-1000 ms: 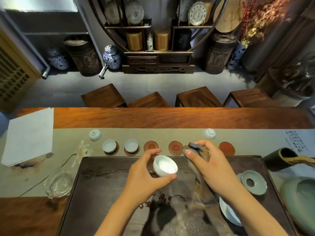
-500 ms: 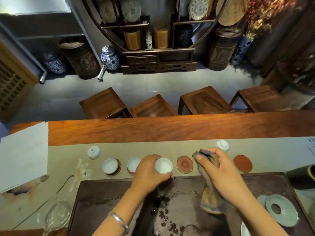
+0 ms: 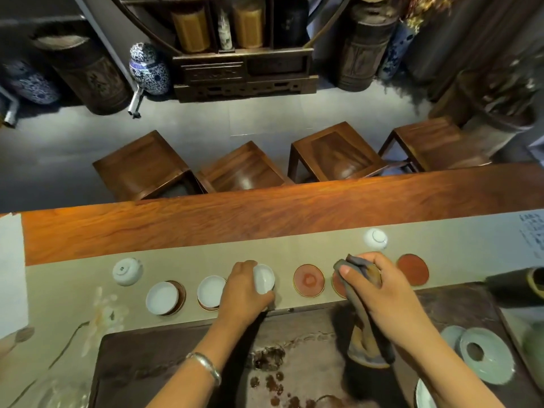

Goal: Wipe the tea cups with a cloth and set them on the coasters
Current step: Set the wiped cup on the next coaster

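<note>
Just then, the left hand (image 3: 245, 293) gripped the 3rd tea cup (image 3: 264, 278) at its coaster on the tabletop (image 3: 265, 207), fingers curled round it; the right hand (image 3: 379, 293) clutched the cloth (image 3: 357, 272). Released off-centre, the cup might tip or knock the 2nd cup (image 3: 211, 291) just beside it.
</note>
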Tool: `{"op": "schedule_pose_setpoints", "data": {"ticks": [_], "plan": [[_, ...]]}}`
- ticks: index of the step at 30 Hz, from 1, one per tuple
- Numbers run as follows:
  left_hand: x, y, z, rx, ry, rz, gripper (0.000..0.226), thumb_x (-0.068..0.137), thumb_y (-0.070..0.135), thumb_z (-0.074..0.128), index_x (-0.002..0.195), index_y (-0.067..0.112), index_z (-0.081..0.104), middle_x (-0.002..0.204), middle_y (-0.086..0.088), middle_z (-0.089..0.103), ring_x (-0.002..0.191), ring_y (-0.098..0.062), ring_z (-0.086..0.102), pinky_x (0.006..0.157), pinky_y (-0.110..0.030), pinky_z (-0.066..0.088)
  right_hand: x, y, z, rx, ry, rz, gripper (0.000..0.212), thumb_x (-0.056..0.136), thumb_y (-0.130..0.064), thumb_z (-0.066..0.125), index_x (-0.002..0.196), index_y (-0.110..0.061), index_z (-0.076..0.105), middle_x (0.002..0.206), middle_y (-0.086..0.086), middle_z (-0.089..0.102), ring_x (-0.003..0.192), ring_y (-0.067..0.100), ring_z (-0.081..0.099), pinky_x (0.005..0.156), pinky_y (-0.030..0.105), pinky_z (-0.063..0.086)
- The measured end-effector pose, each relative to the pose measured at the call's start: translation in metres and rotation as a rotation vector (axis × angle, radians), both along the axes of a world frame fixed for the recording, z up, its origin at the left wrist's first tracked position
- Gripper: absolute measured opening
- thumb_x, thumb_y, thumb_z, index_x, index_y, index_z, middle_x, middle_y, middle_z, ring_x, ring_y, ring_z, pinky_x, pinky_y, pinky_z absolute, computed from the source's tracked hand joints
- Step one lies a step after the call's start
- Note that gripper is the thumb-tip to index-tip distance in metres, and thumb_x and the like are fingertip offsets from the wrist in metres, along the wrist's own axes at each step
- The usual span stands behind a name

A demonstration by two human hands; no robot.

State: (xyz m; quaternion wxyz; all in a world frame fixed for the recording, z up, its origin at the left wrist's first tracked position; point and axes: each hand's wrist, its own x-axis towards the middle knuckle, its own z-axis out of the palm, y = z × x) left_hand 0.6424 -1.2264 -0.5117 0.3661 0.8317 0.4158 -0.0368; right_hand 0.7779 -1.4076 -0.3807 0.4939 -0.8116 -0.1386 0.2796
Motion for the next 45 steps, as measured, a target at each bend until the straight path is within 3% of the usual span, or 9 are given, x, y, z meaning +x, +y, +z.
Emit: {"op": "schedule_pose_setpoints", "data": {"ticks": [6,13,21,26,31,35,37,41,45], "plan": [[-0.003,0.005,-0.008,0.016,0.014,-0.023,0.066,0.070,0.028,0.077,0.128,0.014,0.050,0.124,-0.006,0.052,0.109,-0.026,0.056,0.080,-0.028,0.042,0.001,-0.003,0.001,-0.014,0.012,0.020,0.020,0.087,-0.026,0.066,0.101,-0.013,0.062,0.092,-0.006,0.068,0.076,-0.014,0.061,0.063,0.000,0.041],[0.002,-0.009,0.008,0.158,-0.133,-0.092,0.074,0.077,0.038,0.073,0.141,0.013,0.043,0.142,-0.006,0.043,0.130,-0.025,0.043,0.104,-0.034,0.039,0.000,-0.018,0.008,-0.019,0.000,-0.003,0.017,0.086,-0.028,0.067,0.099,-0.019,0.061,0.092,-0.009,0.066,0.078,-0.017,0.058,0.062,-0.002,0.040],[0.067,-0.052,0.028,0.102,-0.259,-0.223,0.050,0.088,0.028,0.064,0.135,0.021,0.047,0.132,0.000,0.050,0.116,-0.018,0.056,0.088,-0.026,0.045,0.016,-0.057,0.028,0.032,-0.034,-0.094,0.014,0.085,-0.024,0.068,0.096,-0.018,0.062,0.088,-0.011,0.065,0.076,-0.018,0.058,0.063,-0.002,0.039],[0.117,-0.087,0.022,0.065,-0.251,-0.291,0.055,0.084,0.036,0.065,0.135,0.023,0.047,0.133,0.001,0.052,0.115,-0.018,0.057,0.088,-0.031,0.049,0.036,-0.088,0.034,0.011,-0.048,-0.154,0.015,0.084,-0.030,0.069,0.095,-0.027,0.059,0.095,-0.016,0.063,0.087,-0.014,0.057,0.066,0.005,0.041],[0.163,-0.111,0.007,0.039,-0.204,-0.270,0.060,0.080,0.043,0.069,0.132,0.020,0.048,0.127,-0.002,0.055,0.106,-0.019,0.061,0.085,-0.033,0.053,0.060,-0.109,0.034,-0.012,-0.040,-0.177,0.015,0.084,-0.034,0.068,0.094,-0.030,0.058,0.092,-0.015,0.065,0.082,-0.016,0.057,0.064,0.008,0.040],[0.195,-0.120,-0.012,0.035,-0.169,-0.243,0.064,0.075,0.046,0.073,0.128,0.019,0.049,0.124,-0.003,0.054,0.111,-0.022,0.055,0.082,-0.031,0.048,0.086,-0.118,0.027,-0.018,-0.026,-0.161,0.014,0.084,-0.033,0.067,0.094,-0.031,0.057,0.093,-0.016,0.065,0.085,-0.018,0.056,0.064,-0.002,0.039],[0.209,-0.121,-0.023,0.039,-0.162,-0.241,0.065,0.073,0.046,0.075,0.125,0.018,0.048,0.120,-0.004,0.053,0.112,-0.026,0.052,0.078,-0.028,0.043,0.099,-0.120,0.023,-0.023,-0.006,-0.160,0.015,0.083,-0.035,0.067,0.094,-0.031,0.057,0.091,-0.015,0.066,0.086,-0.015,0.057,0.066,0.004,0.042],[0.231,-0.120,-0.042,0.049,-0.161,-0.264,0.093,0.071,0.046,0.078,0.147,0.014,0.035,0.143,-0.006,0.044,0.132,-0.027,0.040,0.104,-0.035,0.040,0.127,-0.125,0.013,-0.031,0.016,-0.185,0.015,0.081,-0.038,0.066,0.092,-0.031,0.058,0.089,-0.023,0.066,0.085,-0.011,0.060,0.068,0.016,0.041],[0.240,-0.118,-0.056,0.098,-0.181,-0.269,0.084,0.072,0.045,0.079,0.143,0.017,0.045,0.146,-0.007,0.043,0.134,-0.028,0.038,0.106,-0.035,0.036,0.146,-0.128,-0.001,-0.030,0.067,-0.208,0.020,0.080,-0.035,0.068,0.097,-0.028,0.059,0.088,-0.016,0.069,0.085,-0.011,0.061,0.071,0.016,0.042]]}}
